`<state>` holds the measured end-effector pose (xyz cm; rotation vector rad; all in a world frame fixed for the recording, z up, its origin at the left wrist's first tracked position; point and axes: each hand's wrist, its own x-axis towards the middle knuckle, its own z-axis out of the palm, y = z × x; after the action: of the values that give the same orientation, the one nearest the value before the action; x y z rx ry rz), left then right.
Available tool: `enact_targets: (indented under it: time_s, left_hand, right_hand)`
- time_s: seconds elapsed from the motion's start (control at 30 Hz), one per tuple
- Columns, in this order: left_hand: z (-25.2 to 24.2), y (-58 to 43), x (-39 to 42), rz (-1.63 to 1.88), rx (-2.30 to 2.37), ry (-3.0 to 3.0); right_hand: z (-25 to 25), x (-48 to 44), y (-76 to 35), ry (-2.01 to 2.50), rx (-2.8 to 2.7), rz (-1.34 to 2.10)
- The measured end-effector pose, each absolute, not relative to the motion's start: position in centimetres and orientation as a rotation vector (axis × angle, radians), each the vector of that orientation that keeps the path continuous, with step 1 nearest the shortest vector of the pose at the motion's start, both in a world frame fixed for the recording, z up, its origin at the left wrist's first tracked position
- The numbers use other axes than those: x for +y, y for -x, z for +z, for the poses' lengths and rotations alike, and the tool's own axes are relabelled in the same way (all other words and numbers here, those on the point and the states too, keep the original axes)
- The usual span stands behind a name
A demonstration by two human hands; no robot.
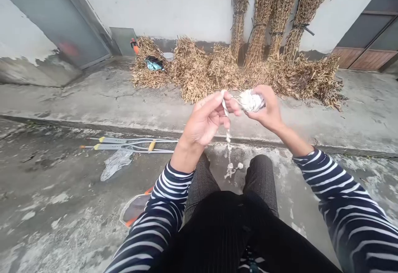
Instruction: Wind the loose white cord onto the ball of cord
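My left hand (209,119) pinches a white twisted cord (225,109) between thumb and forefinger, its other fingers loosely curled. Below the fingers the cord hangs down between my knees, with small knotted white clumps (230,170) at its lower end. To the right, my right hand (268,109) is wrapped round a white wound bundle (251,101), whose left side faces my left fingertips. A thin stretch of strand shows between the bundle and the left hand.
Crutches (124,145) and a clear plastic bag (116,164) lie on the ground at left. Dry plant heaps (194,71) line the white wall, with tall tied bundles (259,24) upright behind. A grey and orange object (135,210) lies beside my left sleeve. A low step edge crosses ahead.
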<state>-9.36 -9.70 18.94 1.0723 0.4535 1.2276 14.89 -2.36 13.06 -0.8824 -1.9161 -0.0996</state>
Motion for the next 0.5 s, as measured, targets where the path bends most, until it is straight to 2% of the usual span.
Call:
enact_targets:
  time_s: [0.27, 0.5]
  left_hand:
    - [18.1, 7.9, -6.0, 1.313, 0.550, -1.210]
    - [13.1, 13.7, -3.3, 0.956, 0.904, -1.450]
  right_hand:
    - [9.9, -4.8, -13.4, 1.282, -1.814, 0.499]
    - [6.2, -6.4, -15.1, 1.714, -1.705, 0.477]
